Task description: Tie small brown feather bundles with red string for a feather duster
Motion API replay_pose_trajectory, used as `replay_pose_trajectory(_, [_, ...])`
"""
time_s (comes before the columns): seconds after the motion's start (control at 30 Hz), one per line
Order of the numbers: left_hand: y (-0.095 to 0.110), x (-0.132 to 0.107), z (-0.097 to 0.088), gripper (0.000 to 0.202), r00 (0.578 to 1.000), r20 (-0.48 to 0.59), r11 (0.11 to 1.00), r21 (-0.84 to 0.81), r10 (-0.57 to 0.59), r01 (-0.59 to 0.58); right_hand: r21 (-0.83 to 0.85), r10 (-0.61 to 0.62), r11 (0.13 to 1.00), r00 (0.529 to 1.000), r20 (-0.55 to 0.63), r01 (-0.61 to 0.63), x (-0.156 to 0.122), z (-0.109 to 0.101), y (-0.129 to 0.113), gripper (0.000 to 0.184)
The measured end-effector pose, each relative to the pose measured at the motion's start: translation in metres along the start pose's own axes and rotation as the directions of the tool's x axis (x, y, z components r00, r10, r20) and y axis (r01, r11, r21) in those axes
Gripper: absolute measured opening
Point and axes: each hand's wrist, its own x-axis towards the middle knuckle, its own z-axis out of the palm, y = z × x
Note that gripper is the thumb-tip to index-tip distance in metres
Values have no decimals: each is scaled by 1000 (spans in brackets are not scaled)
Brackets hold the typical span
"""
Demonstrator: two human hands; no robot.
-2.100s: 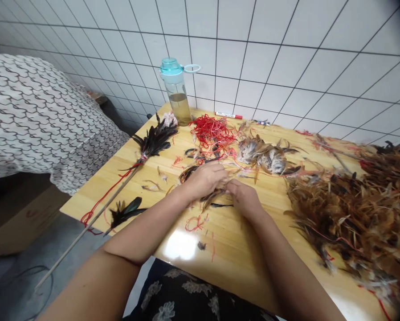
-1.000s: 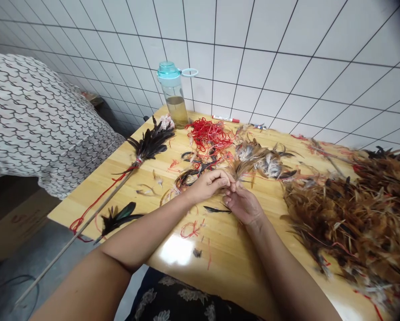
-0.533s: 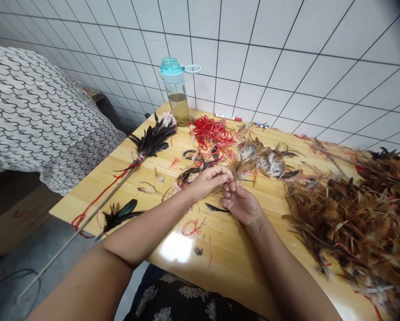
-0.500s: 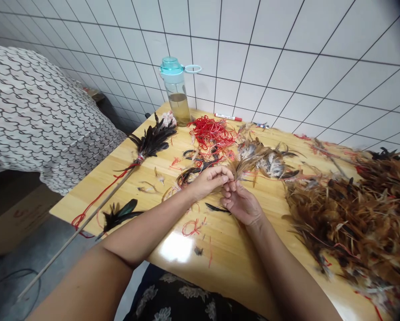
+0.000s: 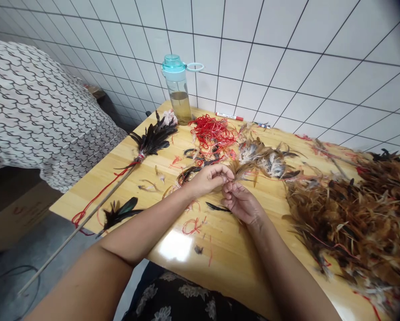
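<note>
My left hand (image 5: 210, 180) is closed in a pinch at the base of a small bunch of brown feathers (image 5: 240, 170), whose tips fan out away from me. My right hand (image 5: 242, 203) meets it there, thumb and fingers pinched at the same base; the quill ends are hidden by the fingers. A single dark feather (image 5: 218, 207) lies on the table just below the hands. Beyond them, a clump of white and brown feathers (image 5: 273, 164) rests near the bunch. Black-handled scissors (image 5: 189, 173) seem to lie partly covered left of my left hand.
On the wooden table (image 5: 186, 276), red string (image 5: 213, 131) is heaped near a water bottle (image 5: 180, 96). A stick with black feathers (image 5: 118, 185) juts over the left edge. A large pile of brown feathers (image 5: 353, 218) covers the right side. A red marker (image 5: 229, 116) lies by the wall.
The view has shifted very slightly. Both hands stay together at the feather bunch, with only small finger movements.
</note>
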Motion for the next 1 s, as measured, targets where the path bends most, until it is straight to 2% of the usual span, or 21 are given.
replay_pose_trajectory(0.13, [-4,0,2,26,999,6,996,-86,-31,32,81,-29,996,999,-16,30,1,1,-2,21])
replay_pose_trajectory(0.27, [-11,2,6,31,998,10,983,-173,-69,70,146,-21,989,999,26,17,0,3,-3,20])
replay_pose_trajectory(0.43, [-12,3,5,28,997,-83,993,-117,-7,-2,139,-20,990,997,81,8,-2,6,-3,24])
replay_pose_trajectory(0.57, [-9,3,8,33,998,-23,994,-91,-63,60,99,-13,995,999,35,9,-2,5,-2,26])
replay_pose_trajectory(0.67, [-10,3,9,31,999,-28,999,39,-34,35,98,-14,995,1000,11,13,0,3,-1,24])
replay_pose_trajectory(0.77, [-11,4,7,23,998,-41,960,278,46,-33,92,-8,996,1000,1,8,1,1,0,23])
replay_pose_trajectory(0.9, [-8,5,3,10,986,-31,792,600,162,-111,97,-25,995,1000,11,24,2,1,1,26])
replay_pose_trajectory(1.0, [-5,5,4,12,976,-11,710,688,217,-150,77,-57,995,998,13,56,2,1,1,28])
